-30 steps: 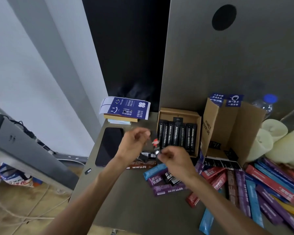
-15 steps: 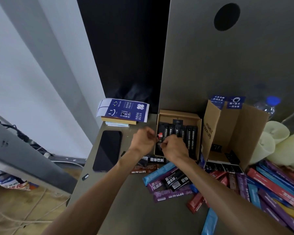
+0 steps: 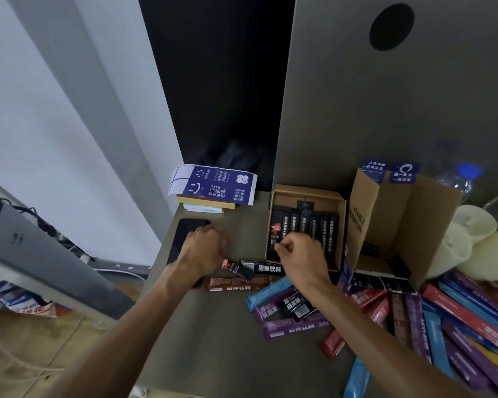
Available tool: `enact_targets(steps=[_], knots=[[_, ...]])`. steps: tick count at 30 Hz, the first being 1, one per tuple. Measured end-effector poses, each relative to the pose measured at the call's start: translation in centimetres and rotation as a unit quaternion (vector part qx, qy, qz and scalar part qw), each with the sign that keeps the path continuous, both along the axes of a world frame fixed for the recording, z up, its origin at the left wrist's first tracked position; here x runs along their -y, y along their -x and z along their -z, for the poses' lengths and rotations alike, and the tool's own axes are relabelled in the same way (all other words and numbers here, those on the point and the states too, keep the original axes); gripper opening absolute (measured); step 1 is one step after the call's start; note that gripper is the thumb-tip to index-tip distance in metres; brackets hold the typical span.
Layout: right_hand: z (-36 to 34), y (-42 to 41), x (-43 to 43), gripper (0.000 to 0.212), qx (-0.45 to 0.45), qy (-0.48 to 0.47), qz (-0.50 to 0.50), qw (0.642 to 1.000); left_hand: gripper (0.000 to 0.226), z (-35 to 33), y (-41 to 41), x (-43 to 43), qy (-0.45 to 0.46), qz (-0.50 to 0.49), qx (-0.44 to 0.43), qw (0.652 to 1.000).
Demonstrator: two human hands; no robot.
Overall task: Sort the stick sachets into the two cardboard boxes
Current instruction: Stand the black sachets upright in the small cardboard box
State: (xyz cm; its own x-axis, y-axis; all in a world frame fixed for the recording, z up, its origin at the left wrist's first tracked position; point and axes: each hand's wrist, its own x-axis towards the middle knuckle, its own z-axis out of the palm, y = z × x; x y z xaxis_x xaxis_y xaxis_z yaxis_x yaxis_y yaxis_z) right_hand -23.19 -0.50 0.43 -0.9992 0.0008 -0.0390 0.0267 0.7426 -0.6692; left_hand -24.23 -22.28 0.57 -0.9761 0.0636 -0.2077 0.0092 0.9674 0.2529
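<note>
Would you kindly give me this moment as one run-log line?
right hand: pinches black sachet in flat box | left hand: curled by phone, contents unclear | loose sachets: piled on table

- Shallow cardboard box, right of centre on the worktop: open-topped, with a row of black sachets packed side by side inside.
- Red-logo sachet: black, at the left end of that row; the right hand pinches its near end.
- Tall cardboard box, just right of the first: flaps open, blue labels on its top edge.
- Loose sachets: purple, blue, red and yellow, heaped flat at lower right; a black sachet and a brown sachet lie below the shallow box.
</note>
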Motion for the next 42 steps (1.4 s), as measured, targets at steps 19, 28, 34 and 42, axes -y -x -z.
enact_targets(steps=[19,28,34,42], knots=[[0.2,-4.4,-0.5,0.041,0.098,0.155,-0.059,0.981,0.023,-2.2,-1.7,0.5,-0.166,0.096,0.013,0.981],[-0.2,-4.9,-2.1,0.006,-0.017,0.04,-0.112,0.993,0.012,-4.1,-1.3,-2.5,-0.266,0.137,0.044,0.953],[-0.7,-3.9,-3.8,0.008,0.016,0.048,-0.032,0.998,0.029,-3.6,-0.2,-5.1,-0.314,0.009,0.001,0.949],[-0.5,0.6,-3.3,0.013,0.066,0.024,0.057,0.996,0.023,-2.2,2.6,-9.1,-0.247,-0.106,0.008,0.963]])
